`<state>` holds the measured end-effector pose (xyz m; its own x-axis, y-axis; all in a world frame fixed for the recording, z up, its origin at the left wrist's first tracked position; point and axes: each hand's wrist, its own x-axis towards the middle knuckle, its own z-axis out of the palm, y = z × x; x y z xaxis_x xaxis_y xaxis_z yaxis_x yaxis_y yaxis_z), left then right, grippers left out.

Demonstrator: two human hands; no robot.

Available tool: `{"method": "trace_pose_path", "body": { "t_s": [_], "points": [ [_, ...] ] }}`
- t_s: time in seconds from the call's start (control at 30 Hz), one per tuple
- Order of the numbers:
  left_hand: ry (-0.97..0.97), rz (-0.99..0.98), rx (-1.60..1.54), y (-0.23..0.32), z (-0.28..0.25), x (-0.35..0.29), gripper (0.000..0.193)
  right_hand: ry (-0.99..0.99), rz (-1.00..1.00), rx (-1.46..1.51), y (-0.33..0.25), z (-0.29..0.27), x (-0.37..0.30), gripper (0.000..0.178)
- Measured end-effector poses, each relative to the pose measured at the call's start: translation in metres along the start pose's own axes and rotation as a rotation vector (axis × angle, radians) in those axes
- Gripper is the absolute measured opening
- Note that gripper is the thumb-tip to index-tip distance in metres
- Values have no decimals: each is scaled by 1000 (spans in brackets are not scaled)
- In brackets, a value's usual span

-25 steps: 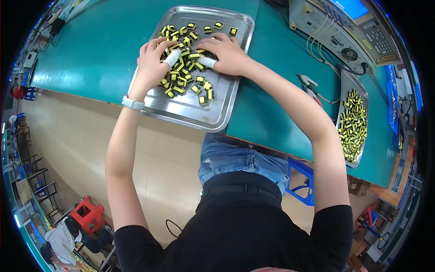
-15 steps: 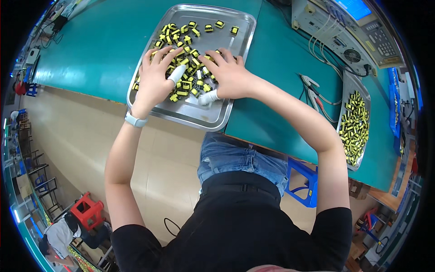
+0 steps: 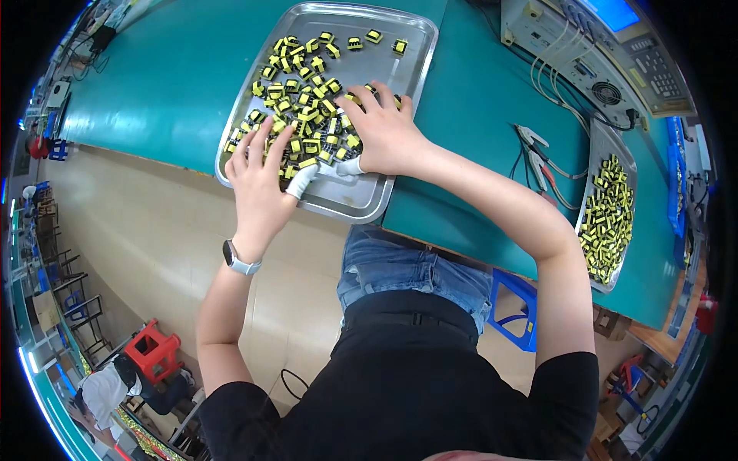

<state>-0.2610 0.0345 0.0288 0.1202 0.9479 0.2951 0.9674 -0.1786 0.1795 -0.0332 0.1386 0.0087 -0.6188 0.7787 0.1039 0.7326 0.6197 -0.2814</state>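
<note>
A metal tray (image 3: 350,196) on the green workbench holds a loose heap of small black-and-yellow transformers (image 3: 307,114). My left hand (image 3: 260,173) lies over the near left part of the heap, fingers spread and touching the pieces, its thumb in a white cover. On the right side of the heap rests my right hand (image 3: 384,127), fingers apart and bent over several transformers; its thumb is also covered in white. Neither hand shows a piece gripped. What lies beneath the palms is hidden.
Right of the tray, clip leads (image 3: 534,157) lie on the bench (image 3: 461,100) by a beige test instrument (image 3: 584,77). A second metal tray (image 3: 611,280) full of similar transformers stands far right. A blue stool (image 3: 515,307) is under the bench; a person sits by a red stool (image 3: 152,352) lower left.
My left hand has drawn back toward the tray's near left edge, uncovering transformers at the middle of the heap. My right hand has stayed almost in place.
</note>
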Motion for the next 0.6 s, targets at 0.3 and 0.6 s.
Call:
{"method": "trace_pose_path", "body": {
  "t_s": [0.3,0.6],
  "points": [
    [106,-88,-87,26,8,-9,83,17,14,-85,0,-4,5,85],
    [154,-151,-173,65,19,0,89,-16,-23,-46,24,-5,22,84]
  ]
}}
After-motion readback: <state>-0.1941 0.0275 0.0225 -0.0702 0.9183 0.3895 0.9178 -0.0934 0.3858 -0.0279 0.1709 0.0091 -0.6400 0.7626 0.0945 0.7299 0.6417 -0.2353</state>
